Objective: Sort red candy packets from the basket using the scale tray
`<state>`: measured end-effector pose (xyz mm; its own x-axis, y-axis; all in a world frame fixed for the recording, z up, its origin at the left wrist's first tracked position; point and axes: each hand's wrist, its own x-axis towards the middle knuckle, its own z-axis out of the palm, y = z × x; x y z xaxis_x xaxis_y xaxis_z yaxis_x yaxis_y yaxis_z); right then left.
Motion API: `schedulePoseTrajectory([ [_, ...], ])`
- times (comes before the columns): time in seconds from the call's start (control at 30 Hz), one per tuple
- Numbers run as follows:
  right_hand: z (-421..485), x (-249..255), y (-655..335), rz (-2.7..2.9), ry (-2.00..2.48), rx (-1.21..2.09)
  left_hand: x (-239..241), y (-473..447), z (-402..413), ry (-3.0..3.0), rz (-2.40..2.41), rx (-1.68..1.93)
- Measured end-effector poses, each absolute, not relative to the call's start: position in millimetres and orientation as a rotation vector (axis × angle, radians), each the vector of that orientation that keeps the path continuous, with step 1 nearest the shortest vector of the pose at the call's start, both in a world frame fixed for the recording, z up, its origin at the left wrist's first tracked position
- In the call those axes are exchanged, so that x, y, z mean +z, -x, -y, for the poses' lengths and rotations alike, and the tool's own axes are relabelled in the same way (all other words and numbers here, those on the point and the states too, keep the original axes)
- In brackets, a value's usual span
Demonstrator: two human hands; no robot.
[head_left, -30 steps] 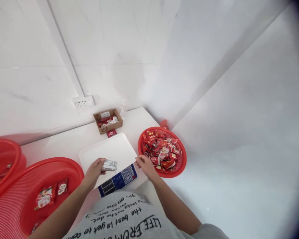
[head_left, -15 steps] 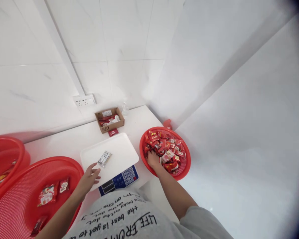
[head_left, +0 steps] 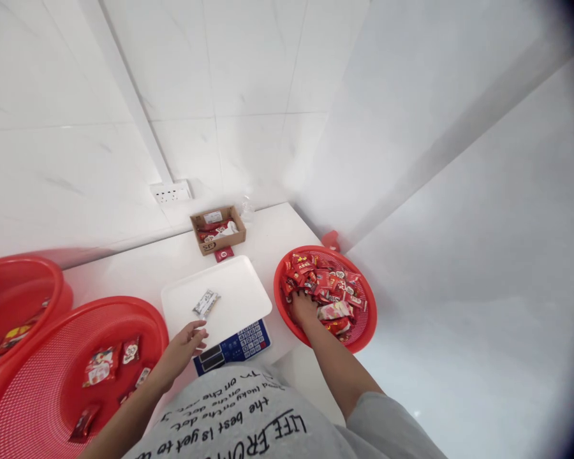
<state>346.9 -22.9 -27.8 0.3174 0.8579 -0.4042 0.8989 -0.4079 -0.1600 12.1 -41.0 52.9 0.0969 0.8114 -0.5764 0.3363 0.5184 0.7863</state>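
White desk point(head_left: 138, 271). R hand point(head_left: 304, 306) in basket point(head_left: 368, 312), fingers buried in packets point(head_left: 332, 290), grip unclear. L hand point(head_left: 184, 347) by scale point(head_left: 220, 299), fingers loosely spread, empty. Step: picking; next needs clean pinch.

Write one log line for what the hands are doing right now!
left hand: empty, at scale edge | right hand: in candy basket | silver packet: on scale tray

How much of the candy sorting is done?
Not much. One silver packet lies on the scale's white tray, and a few packets sit in the big red basket. The right hand digs in the full small basket. The left hand is empty.
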Motion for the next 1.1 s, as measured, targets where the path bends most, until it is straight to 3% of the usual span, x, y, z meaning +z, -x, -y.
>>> schedulePoseTrajectory([
  [0.4,30,-11,-346,-1.821,-2.528,-1.022,52,-13,47,-1.060,-1.434,0.435],
  [1.1,27,-3,-357,-1.492,-2.647,-1.807,36,-10,54,-1.038,-1.372,0.396],
])
